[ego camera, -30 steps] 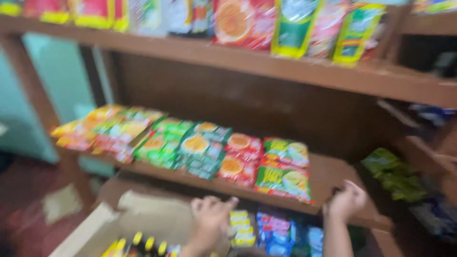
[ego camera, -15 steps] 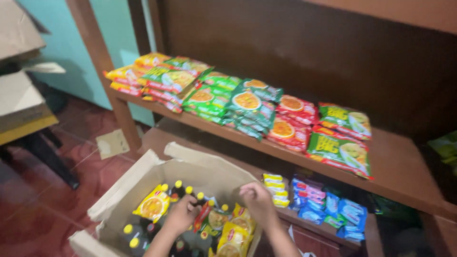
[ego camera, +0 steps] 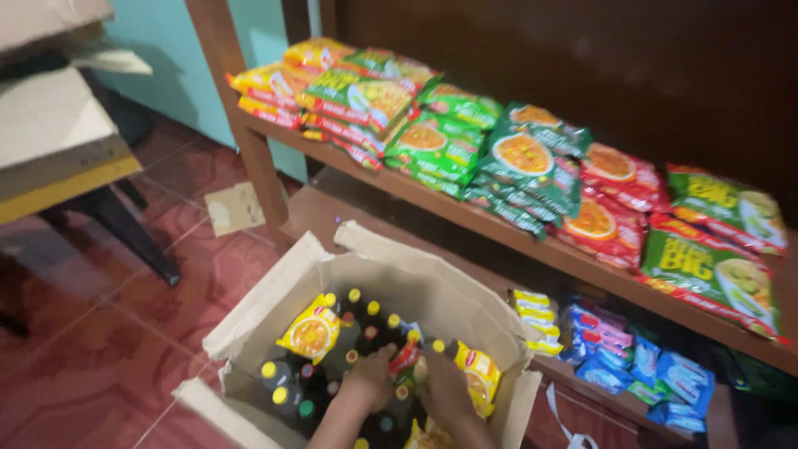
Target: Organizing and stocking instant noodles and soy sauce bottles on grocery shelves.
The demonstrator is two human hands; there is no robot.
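Observation:
Both my hands are down inside an open cardboard box on the floor. My left hand rests with curled fingers on dark bottles with yellow caps. My right hand lies beside it, against a yellow snack packet. A red packet shows between the two hands. Another yellow packet lies on the bottles at the left of the box. What the fingers grip is hidden.
A wooden shelf above the box carries rows of green, red and yellow packets. The lower shelf holds blue packets and small yellow ones. A dark-legged table stands at left on the red tiled floor.
The view has tilted down from the upper shelves to the box. My hands dropped from the shelf edge into the box and now sit deeper among the bottles.

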